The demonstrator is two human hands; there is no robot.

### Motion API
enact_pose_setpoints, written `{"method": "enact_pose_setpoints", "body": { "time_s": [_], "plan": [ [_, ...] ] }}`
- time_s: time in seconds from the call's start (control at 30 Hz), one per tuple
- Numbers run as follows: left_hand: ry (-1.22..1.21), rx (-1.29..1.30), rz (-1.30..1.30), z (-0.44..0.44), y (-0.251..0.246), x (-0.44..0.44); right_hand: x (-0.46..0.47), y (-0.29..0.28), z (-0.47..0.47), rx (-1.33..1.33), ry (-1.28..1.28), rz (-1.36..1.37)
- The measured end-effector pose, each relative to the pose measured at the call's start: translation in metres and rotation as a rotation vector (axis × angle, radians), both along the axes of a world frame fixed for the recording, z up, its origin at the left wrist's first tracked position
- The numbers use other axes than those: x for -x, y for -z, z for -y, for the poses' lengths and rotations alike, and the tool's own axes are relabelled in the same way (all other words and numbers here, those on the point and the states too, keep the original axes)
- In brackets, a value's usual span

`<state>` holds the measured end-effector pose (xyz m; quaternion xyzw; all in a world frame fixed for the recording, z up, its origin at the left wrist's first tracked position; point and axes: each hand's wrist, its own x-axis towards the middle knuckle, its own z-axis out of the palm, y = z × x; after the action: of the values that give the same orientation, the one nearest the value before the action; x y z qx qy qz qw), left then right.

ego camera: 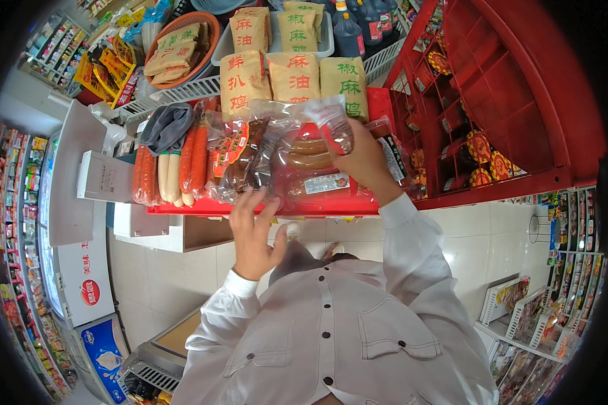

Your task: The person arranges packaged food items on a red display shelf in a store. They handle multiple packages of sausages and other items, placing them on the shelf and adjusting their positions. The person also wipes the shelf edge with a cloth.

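My right hand grips a small clear plastic packet with reddish contents, above packaged sausages on a red display shelf. Near the shelf's front edge is my left hand, fingers spread and holding nothing. Its fingertips are close to a vacuum-packed dark meat pack with an orange label. To the left lie red sausages and pale sausages, with a dark grey cloth resting over their upper ends. Another packaged item with a black and white label lies right of my right hand.
Paper-wrapped packages stand behind the meats. An orange basket and dark bottles are farther back. A red wire rack with jars borders the right; a white panel juts up at the left.
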<state>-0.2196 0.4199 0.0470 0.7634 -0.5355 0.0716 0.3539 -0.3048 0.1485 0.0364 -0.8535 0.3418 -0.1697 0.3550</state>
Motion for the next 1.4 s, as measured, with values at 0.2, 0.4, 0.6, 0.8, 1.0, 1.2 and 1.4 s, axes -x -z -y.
{"method": "enact_pose_setpoints", "body": {
  "time_s": [0.2, 0.4, 0.6, 0.8, 1.0, 1.2, 1.4],
  "plan": [
    [0.088, -0.004, -0.085, 0.042, 0.001, 0.025, 0.091, -0.051, -0.008, -0.954, 0.074, 0.622],
    [0.204, -0.036, -0.24, 0.098, 0.022, 0.033, 0.19, -0.043, -0.073, -1.304, 0.21, 0.632],
    [0.195, 0.025, -0.67, 0.186, 0.041, 0.072, 0.245, -0.019, -0.099, -1.392, 0.274, 0.545],
    [-0.02, 0.073, -0.594, 0.253, 0.063, 0.096, 0.267, -0.012, -0.102, -1.33, 0.377, 0.58],
    [-0.167, 0.087, -0.541, 0.271, 0.064, 0.087, 0.267, -0.02, -0.097, -1.417, 0.336, 0.576],
    [0.033, 0.338, -1.361, 0.217, 0.005, 0.054, 0.267, -0.014, -0.093, -1.456, 0.288, 0.592],
    [0.271, 0.117, -1.391, 0.126, -0.042, 0.082, 0.235, 0.014, -0.092, -1.542, 0.166, 0.754]
  ]
}}
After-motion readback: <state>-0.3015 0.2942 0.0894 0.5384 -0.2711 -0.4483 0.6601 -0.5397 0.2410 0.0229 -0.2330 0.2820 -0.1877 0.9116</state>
